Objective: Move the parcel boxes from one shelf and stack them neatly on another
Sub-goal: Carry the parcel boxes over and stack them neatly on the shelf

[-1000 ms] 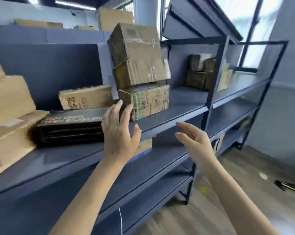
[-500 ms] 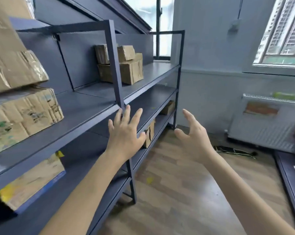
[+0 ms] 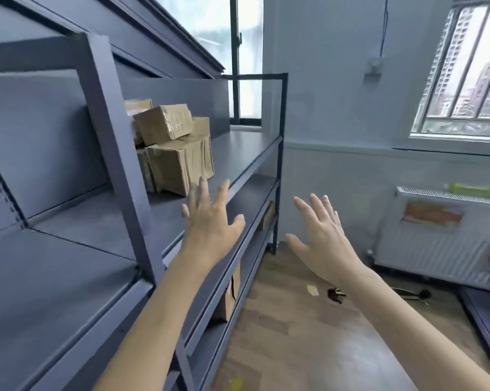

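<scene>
A small pile of brown cardboard parcel boxes sits on the upper grey shelf (image 3: 246, 153), behind a grey upright post. The big lower box (image 3: 179, 167) carries a smaller taped box (image 3: 165, 124) tilted on top, with another box edge behind. My left hand (image 3: 210, 221) is raised with fingers spread, just in front of and below the big box, holding nothing. My right hand (image 3: 320, 235) is also spread and empty, out over the floor to the right of the shelf edge. Neither hand touches a box.
The grey upright post (image 3: 117, 153) stands left of my left hand. Lower shelves hold a brown box (image 3: 231, 292) and another box (image 3: 266, 217) farther back. A white radiator (image 3: 435, 238) lines the right wall under a window. Small scraps lie on the wooden floor (image 3: 294, 334).
The view swung right, away from the first stack of boxes, and closed in on the far pile. Both hands stayed raised and spread, now nearer the pile.
</scene>
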